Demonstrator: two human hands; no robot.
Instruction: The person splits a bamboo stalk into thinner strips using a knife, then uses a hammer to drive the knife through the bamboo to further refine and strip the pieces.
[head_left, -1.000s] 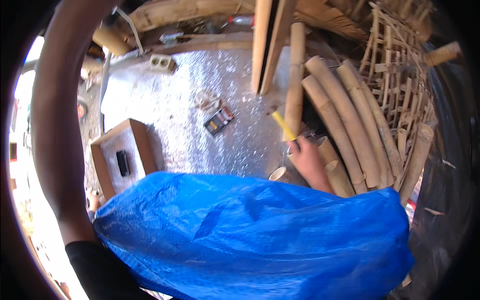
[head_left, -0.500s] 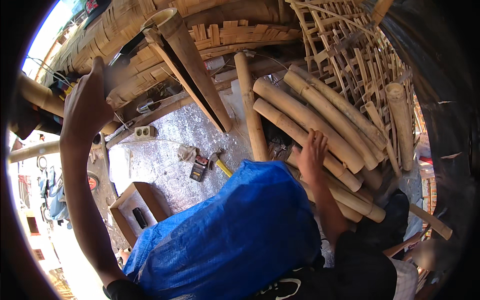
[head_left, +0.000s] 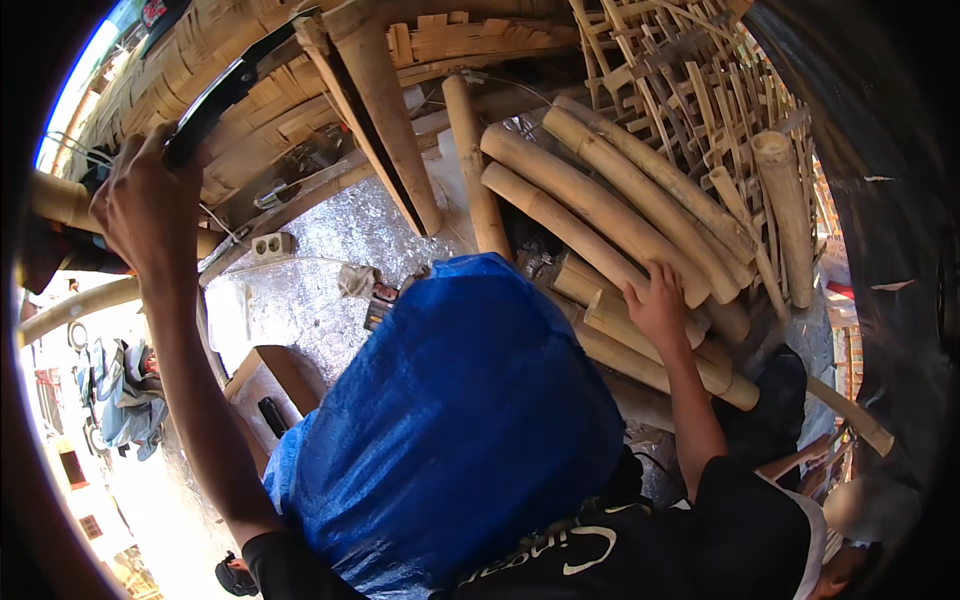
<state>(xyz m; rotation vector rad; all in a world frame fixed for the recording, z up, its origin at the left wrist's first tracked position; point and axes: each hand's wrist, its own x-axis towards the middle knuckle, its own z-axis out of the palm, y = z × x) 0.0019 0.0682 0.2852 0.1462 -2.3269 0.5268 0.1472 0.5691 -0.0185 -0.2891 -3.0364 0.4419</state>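
Observation:
My left hand (head_left: 150, 205) is raised at the upper left, closed round the dark handle of a large knife (head_left: 215, 105). The knife slants up to the top of a thick bamboo tube (head_left: 385, 110) that is split lengthwise; how deep the blade sits in the split I cannot tell. To the right, my right hand (head_left: 664, 308) bends its fingers over a bamboo tube (head_left: 565, 223) at the near edge of a pile, its thumb on the near side. A blue tarp (head_left: 450, 400) covers my lap and hides the middle of the floor.
More cut bamboo tubes (head_left: 640, 205) lie to the right, with a woven bamboo lattice (head_left: 700, 110) behind. An open cardboard box (head_left: 285, 375), a power socket block (head_left: 271, 246) and a rag (head_left: 357, 280) are on the silvery floor. Another person's arm (head_left: 800, 460) shows at the lower right.
The view has shifted, and the tarp now hides the hammer. My right hand has moved along the pile toward the tubes' near ends. My left hand still holds the knife, now lower.

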